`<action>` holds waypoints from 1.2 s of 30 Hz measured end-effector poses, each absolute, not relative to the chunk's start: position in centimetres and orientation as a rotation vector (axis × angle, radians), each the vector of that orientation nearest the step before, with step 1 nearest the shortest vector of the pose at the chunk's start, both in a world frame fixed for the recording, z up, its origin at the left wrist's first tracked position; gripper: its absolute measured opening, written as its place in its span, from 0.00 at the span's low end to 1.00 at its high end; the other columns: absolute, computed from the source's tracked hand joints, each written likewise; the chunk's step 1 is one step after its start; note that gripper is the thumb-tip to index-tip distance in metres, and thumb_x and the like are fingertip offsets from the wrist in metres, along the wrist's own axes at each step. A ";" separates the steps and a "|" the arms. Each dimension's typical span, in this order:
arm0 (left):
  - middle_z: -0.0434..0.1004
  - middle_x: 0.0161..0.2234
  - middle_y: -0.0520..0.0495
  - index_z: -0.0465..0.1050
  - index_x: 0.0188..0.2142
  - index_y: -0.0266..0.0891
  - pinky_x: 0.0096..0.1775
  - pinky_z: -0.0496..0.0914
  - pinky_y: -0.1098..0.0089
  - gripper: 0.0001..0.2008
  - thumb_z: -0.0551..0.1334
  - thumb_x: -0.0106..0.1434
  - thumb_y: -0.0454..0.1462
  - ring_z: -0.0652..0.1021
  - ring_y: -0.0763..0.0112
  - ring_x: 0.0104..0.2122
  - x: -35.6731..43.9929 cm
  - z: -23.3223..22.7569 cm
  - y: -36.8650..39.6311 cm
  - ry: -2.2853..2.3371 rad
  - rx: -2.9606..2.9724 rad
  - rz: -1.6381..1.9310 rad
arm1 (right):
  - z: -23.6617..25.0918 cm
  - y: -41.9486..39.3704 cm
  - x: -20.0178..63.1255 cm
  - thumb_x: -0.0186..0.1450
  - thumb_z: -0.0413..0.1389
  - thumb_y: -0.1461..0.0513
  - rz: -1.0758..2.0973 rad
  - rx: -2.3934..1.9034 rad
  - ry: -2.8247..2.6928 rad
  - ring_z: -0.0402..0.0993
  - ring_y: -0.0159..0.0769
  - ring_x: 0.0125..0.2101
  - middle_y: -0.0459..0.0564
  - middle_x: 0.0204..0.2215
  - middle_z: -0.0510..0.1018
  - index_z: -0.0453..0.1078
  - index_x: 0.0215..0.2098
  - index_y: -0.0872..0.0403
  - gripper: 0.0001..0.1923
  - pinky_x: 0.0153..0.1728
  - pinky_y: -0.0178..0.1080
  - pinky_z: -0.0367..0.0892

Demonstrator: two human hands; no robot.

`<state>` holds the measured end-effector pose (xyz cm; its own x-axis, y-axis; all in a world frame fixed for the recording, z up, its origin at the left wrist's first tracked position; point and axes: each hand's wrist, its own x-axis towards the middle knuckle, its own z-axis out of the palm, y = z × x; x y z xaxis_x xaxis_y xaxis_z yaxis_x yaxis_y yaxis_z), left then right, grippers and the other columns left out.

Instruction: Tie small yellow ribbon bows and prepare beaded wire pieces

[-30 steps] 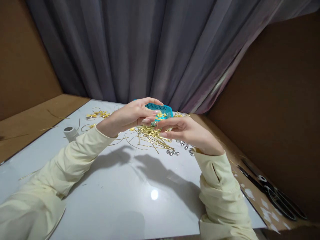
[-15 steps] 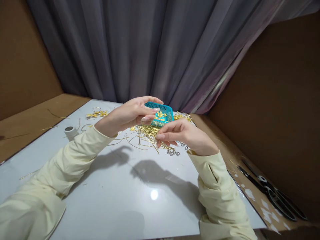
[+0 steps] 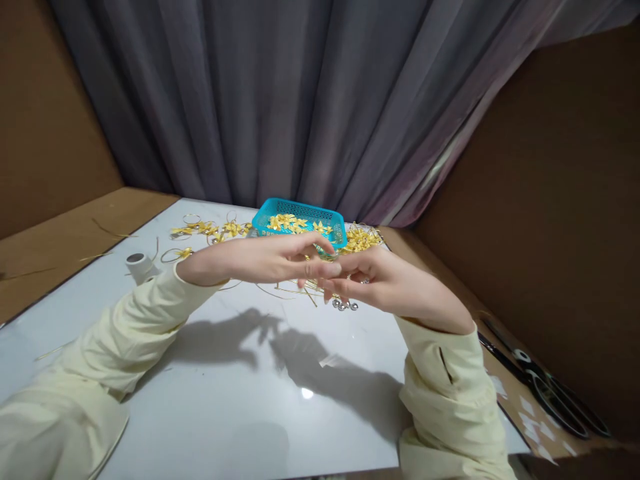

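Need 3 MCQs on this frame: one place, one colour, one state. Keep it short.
1. Where do the scissors lie?
A. inside the basket
B. on the brown surface at far right
C. under the left sleeve

2. What colour is the basket?
A. red
B. white
C. teal blue

3. How are the left hand and right hand placed?
A. fingertips meeting in front of the basket
B. flat on the white table, far apart
C. both in the basket

Answers: B, the scissors rest off the white top at right; C, its mesh wall is teal; A, the fingers touch above gold strips.
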<state>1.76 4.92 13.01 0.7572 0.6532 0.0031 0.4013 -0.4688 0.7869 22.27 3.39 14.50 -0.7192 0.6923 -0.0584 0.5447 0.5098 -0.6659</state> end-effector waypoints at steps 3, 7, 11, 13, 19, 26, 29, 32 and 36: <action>0.64 0.24 0.55 0.67 0.38 0.37 0.25 0.59 0.77 0.09 0.53 0.66 0.41 0.66 0.76 0.23 2.2 13.2 4.2 0.744 2.198 0.302 | 14.8 2.7 22.2 0.63 0.51 0.65 0.764 -1.029 -2.632 0.66 0.27 0.21 0.46 0.22 0.75 0.75 0.32 0.58 0.10 0.23 0.31 0.60; 0.58 0.20 0.57 0.66 0.29 0.36 0.22 0.56 0.77 0.10 0.52 0.65 0.37 0.61 0.78 0.19 2.1 13.5 3.7 0.737 2.291 0.294 | 15.0 2.1 22.4 0.60 0.52 0.68 0.609 -1.035 -2.665 0.64 0.27 0.20 0.45 0.22 0.76 0.76 0.33 0.57 0.10 0.23 0.31 0.59; 0.59 0.20 0.56 0.68 0.29 0.35 0.22 0.56 0.78 0.12 0.52 0.66 0.39 0.62 0.79 0.19 2.0 13.5 3.6 0.703 2.281 0.259 | 15.0 1.9 22.6 0.59 0.52 0.69 0.587 -1.037 -2.659 0.65 0.27 0.20 0.44 0.22 0.76 0.76 0.33 0.56 0.10 0.24 0.31 0.59; 0.60 0.21 0.56 0.69 0.30 0.35 0.22 0.56 0.78 0.14 0.53 0.66 0.42 0.62 0.79 0.20 2.1 13.3 3.6 0.710 2.277 0.262 | 15.1 1.8 22.6 0.59 0.52 0.69 0.576 -1.046 -2.653 0.65 0.27 0.20 0.44 0.22 0.76 0.76 0.32 0.56 0.10 0.24 0.31 0.59; 0.60 0.21 0.56 0.69 0.27 0.35 0.22 0.56 0.78 0.12 0.55 0.64 0.39 0.62 0.79 0.20 2.5 13.0 3.4 0.717 2.269 0.324 | 15.2 1.4 22.6 0.59 0.52 0.69 0.506 -1.049 -2.675 0.67 0.28 0.21 0.45 0.23 0.78 0.76 0.33 0.55 0.11 0.24 0.32 0.60; 0.65 0.24 0.54 0.69 0.31 0.35 0.24 0.58 0.78 0.11 0.53 0.66 0.37 0.64 0.78 0.23 2.0 13.4 3.4 0.688 2.278 0.276 | 15.7 1.1 22.8 0.59 0.52 0.69 0.430 -1.054 -2.701 0.66 0.29 0.20 0.46 0.24 0.78 0.76 0.32 0.54 0.11 0.23 0.33 0.59; 0.64 0.24 0.55 0.68 0.30 0.36 0.25 0.58 0.78 0.10 0.53 0.66 0.37 0.64 0.78 0.23 2.0 13.5 3.2 0.695 2.261 0.266 | 15.7 1.0 23.0 0.59 0.52 0.68 0.448 -1.077 -2.688 0.66 0.29 0.20 0.46 0.24 0.78 0.76 0.32 0.54 0.11 0.23 0.33 0.59; 0.63 0.23 0.55 0.67 0.29 0.36 0.24 0.58 0.78 0.10 0.53 0.65 0.36 0.63 0.78 0.22 2.0 13.7 3.1 0.694 2.245 0.281 | 15.7 1.0 23.2 0.58 0.53 0.67 0.457 -1.127 -2.662 0.67 0.29 0.20 0.45 0.23 0.78 0.76 0.33 0.53 0.10 0.23 0.33 0.60; 0.62 0.23 0.55 0.68 0.29 0.36 0.23 0.57 0.78 0.10 0.53 0.65 0.36 0.62 0.78 0.22 1.9 13.8 3.2 0.682 2.259 0.299 | 15.8 1.1 23.4 0.57 0.54 0.68 0.438 -1.146 -2.650 0.68 0.30 0.21 0.45 0.24 0.78 0.76 0.34 0.53 0.10 0.23 0.33 0.61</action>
